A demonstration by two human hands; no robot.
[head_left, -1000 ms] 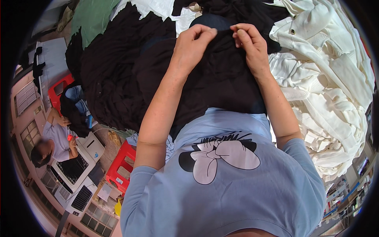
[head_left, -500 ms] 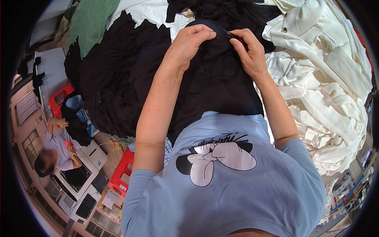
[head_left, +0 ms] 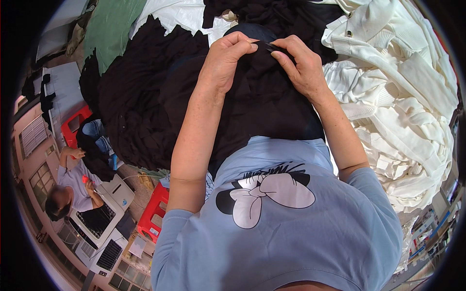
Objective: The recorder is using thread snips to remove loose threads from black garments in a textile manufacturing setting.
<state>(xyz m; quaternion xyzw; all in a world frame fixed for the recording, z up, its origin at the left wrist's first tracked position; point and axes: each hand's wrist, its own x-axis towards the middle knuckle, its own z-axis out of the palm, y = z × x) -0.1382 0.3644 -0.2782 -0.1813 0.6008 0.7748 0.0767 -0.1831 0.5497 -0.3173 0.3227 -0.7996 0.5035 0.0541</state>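
A black garment (head_left: 262, 102) lies over my lap, below my light blue shirt's chest. My left hand (head_left: 228, 58) pinches a fold of this black cloth at its top edge. My right hand (head_left: 301, 65) grips the same cloth just to the right, with a small dark tool at its fingertips near the left thumb. The two hands almost touch. A big heap of black garments (head_left: 131, 102) spreads to the left of my hands.
A pile of cream-white knitwear (head_left: 403, 106) fills the right side. Green cloth (head_left: 111, 29) and white cloth (head_left: 179, 17) lie at the top. At lower left another person (head_left: 73, 186) sits by a white machine, with red plastic stools (head_left: 153, 213) nearby.
Both hands have stayed on the black garment and drawn closer together at its top edge. The view has shifted slightly.
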